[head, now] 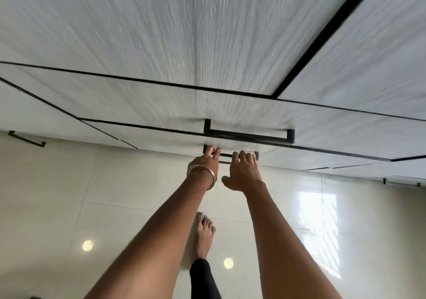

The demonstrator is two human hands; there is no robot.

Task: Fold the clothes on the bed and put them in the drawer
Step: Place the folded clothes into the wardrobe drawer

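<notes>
Fingers point(213, 151) of the left hand point(206, 162) and right hand point(244, 169) curl on the thin black metal handle point(227, 154) of the low white wooden drawer point(161, 135), with no clothes seen, and a crooked pull might jam it.

Bright, even daylight. The glossy floor tiles point(57, 183) carry a slatted window glare patch point(319, 227) and two round lamp reflections point(87, 245). Motion blur streaks the white wardrobe panels point(207, 33); wide-angle distortion bends their black edges.
</notes>
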